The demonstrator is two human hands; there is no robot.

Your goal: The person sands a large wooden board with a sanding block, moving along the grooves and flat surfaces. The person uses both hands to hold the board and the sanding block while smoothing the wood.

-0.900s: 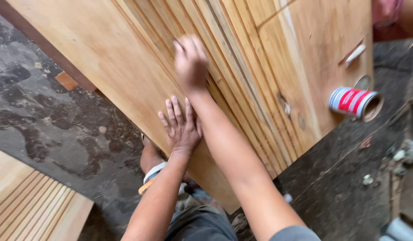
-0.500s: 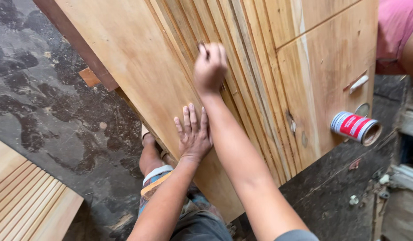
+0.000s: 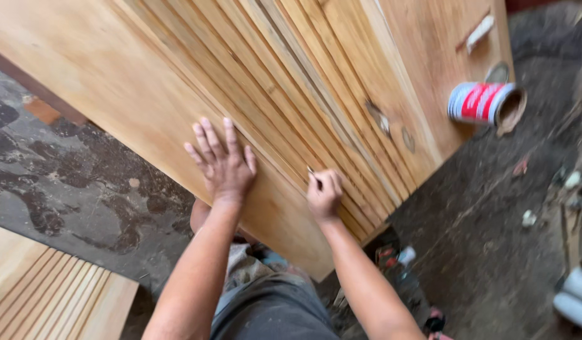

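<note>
A large wooden door panel (image 3: pixel 146 82) with long grooved slats lies tilted across the upper frame, its lower corner just above the person's knees. The right hand (image 3: pixel 325 192) is pinched shut on a small thin tool, hard to identify, pressed into a groove near the panel's lower edge. The left hand (image 3: pixel 223 160) lies flat, fingers spread, on the smooth part beside it. A red-and-white can (image 3: pixel 483 102) lies on its side at the panel's right edge. Dark, littered floor (image 3: pixel 492 252) opens to the right; another slatted panel (image 3: pixel 45 296) sits lower left.

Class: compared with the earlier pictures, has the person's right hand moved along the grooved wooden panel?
Yes. The right hand has slid down the grooves toward the panel's near edge, now lying lower than the flat left hand.
</note>
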